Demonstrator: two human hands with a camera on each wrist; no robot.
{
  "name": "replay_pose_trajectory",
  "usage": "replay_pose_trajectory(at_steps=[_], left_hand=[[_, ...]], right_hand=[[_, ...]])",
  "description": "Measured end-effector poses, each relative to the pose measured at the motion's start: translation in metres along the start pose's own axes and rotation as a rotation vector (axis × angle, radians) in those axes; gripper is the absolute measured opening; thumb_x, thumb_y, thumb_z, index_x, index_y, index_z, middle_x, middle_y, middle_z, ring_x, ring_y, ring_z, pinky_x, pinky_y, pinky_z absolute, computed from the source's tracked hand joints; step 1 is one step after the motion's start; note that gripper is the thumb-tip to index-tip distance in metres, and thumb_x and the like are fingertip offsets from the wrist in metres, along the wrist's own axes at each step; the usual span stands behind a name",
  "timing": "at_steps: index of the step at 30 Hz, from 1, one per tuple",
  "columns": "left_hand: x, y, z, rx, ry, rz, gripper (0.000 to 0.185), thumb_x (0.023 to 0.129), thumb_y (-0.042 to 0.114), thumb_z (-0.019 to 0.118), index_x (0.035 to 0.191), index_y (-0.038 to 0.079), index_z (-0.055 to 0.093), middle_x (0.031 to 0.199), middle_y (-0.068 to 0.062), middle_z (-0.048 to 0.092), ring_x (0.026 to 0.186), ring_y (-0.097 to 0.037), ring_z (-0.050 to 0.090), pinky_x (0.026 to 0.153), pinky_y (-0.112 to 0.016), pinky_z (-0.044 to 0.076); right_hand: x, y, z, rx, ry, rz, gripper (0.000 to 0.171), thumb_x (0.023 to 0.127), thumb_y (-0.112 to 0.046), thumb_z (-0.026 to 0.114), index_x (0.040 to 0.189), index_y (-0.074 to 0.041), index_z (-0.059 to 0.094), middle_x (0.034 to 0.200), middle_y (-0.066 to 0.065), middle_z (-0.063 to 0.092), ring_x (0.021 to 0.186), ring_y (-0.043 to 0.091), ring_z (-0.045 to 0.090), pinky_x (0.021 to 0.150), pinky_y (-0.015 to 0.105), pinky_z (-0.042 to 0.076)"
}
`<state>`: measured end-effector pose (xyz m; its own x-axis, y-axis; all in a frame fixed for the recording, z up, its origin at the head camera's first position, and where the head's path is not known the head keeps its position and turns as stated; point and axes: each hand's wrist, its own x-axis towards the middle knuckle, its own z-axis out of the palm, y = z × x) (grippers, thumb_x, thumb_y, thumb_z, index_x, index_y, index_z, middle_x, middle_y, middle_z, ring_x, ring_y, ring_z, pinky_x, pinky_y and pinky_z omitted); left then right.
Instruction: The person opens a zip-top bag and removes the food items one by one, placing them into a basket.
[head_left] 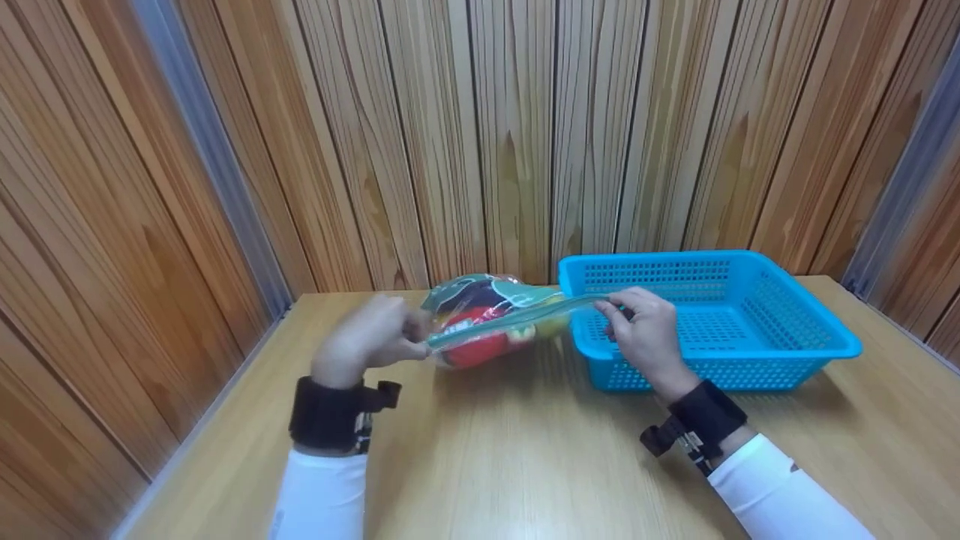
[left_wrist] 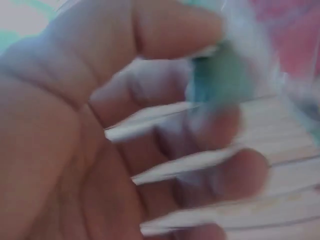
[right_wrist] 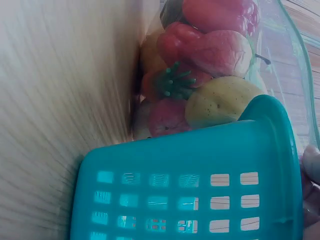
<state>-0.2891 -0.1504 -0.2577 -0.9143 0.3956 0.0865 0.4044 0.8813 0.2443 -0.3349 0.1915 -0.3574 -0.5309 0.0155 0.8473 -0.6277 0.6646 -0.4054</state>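
Observation:
A clear zip bag (head_left: 517, 291) with a green strip along its mouth bulges with colourful produce above the table. My left hand (head_left: 375, 334), blurred in the head view, pinches the left end of the strip. In the left wrist view the thumb and index finger meet at the green strip end (left_wrist: 220, 75), the other fingers loosely bent. With thumb and fingertips my right hand (head_left: 641, 326) pinches the strip's other end, over the basket's near left corner. Through the plastic, the right wrist view shows a yellow fruit (right_wrist: 217, 102), red pieces and a green leafy top (right_wrist: 175, 82).
A blue plastic basket (head_left: 840, 346) with perforated walls stands on the right of the wooden table (head_left: 510, 465), beside the bag. Wood-panelled walls (head_left: 510, 150) enclose the table at the back and sides.

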Motion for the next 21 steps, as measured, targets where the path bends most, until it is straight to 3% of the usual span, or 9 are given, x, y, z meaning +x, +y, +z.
replay_pose_trajectory(at_steps=[3,7,10,15,18,21], left_hand=[[-0.004,0.008,0.001,-0.047,-0.014,-0.012,0.009,0.085,0.022,0.077,0.091,0.016,0.076,0.080,0.003,0.068,0.072,-0.014,0.060,0.065,-0.029,0.049],[0.006,0.031,0.018,-0.100,-0.045,0.109,0.021,0.089,0.027,0.074,0.107,0.015,0.074,0.085,0.003,0.070,0.073,-0.012,0.063,0.067,-0.030,0.053],[0.017,0.045,0.035,-0.084,-0.055,0.177,0.019,0.091,0.026,0.073,0.106,0.014,0.074,0.084,0.003,0.069,0.071,-0.011,0.062,0.064,-0.027,0.053],[0.029,0.053,0.057,-0.008,-0.051,0.124,0.015,0.087,0.023,0.078,0.098,0.014,0.074,0.079,0.002,0.067,0.068,-0.012,0.062,0.063,-0.025,0.054],[0.033,0.055,0.065,0.025,-0.048,0.100,0.017,0.086,0.021,0.079,0.100,0.013,0.073,0.084,-0.001,0.068,0.073,-0.015,0.064,0.070,-0.030,0.058],[0.034,0.056,0.066,0.051,-0.003,0.129,0.023,0.087,0.017,0.077,0.109,0.013,0.070,0.094,-0.004,0.071,0.086,-0.018,0.069,0.081,-0.035,0.059]], right_hand=[[-0.001,-0.001,0.001,0.013,-0.013,-0.013,0.007,0.088,-0.006,0.074,0.084,-0.001,0.075,0.078,0.008,0.068,0.055,0.016,0.066,0.058,0.005,0.045],[-0.004,-0.004,0.005,0.022,-0.082,-0.049,0.005,0.088,-0.007,0.074,0.088,-0.003,0.076,0.079,0.006,0.067,0.058,0.014,0.065,0.057,0.012,0.049],[-0.006,-0.007,0.006,0.021,-0.131,-0.068,0.006,0.089,-0.009,0.073,0.089,-0.004,0.077,0.079,0.004,0.066,0.059,0.009,0.062,0.056,0.017,0.050],[-0.005,-0.009,0.005,0.035,-0.148,-0.094,0.008,0.090,-0.011,0.073,0.090,-0.005,0.077,0.080,0.002,0.066,0.061,0.007,0.061,0.057,0.019,0.051],[-0.005,-0.008,0.003,0.032,-0.153,-0.115,0.008,0.091,-0.011,0.072,0.088,-0.005,0.076,0.079,0.002,0.066,0.062,0.008,0.060,0.057,0.021,0.050],[-0.006,-0.007,0.000,0.013,-0.173,-0.128,0.010,0.091,-0.009,0.072,0.083,-0.005,0.075,0.077,0.002,0.066,0.065,0.010,0.059,0.059,0.025,0.050]])
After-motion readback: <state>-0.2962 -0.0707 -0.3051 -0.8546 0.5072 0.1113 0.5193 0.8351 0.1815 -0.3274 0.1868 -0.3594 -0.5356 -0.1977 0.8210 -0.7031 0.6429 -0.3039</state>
